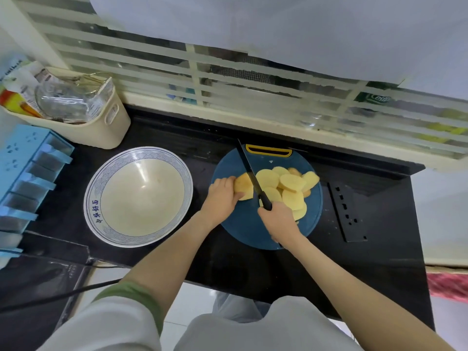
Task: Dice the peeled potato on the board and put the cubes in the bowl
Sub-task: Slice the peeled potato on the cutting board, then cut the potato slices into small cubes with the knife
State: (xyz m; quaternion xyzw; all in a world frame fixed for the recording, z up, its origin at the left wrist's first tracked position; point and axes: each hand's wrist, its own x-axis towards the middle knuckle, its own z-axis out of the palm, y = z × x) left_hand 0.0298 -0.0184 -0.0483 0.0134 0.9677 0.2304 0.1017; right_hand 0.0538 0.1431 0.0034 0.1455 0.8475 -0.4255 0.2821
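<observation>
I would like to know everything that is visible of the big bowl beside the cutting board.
The bowl is wide and round, looks ceramic, cream inside, with a broad white rim carrying a blue wave pattern and blue characters. It stands upright and empty on the black counter, left of the blue cutting board. Nothing else touches it.

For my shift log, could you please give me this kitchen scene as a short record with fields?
surface: black counter
board: round dark blue cutting board on the counter
bowl: left of the cutting board, no potato in it
left hand: grips the uncut potato piece on the cutting board
right hand: holds the black knife, blade across the potato piece
slices: round potato slices piled right of the blade
progress: slices only, no cubes seen
</observation>
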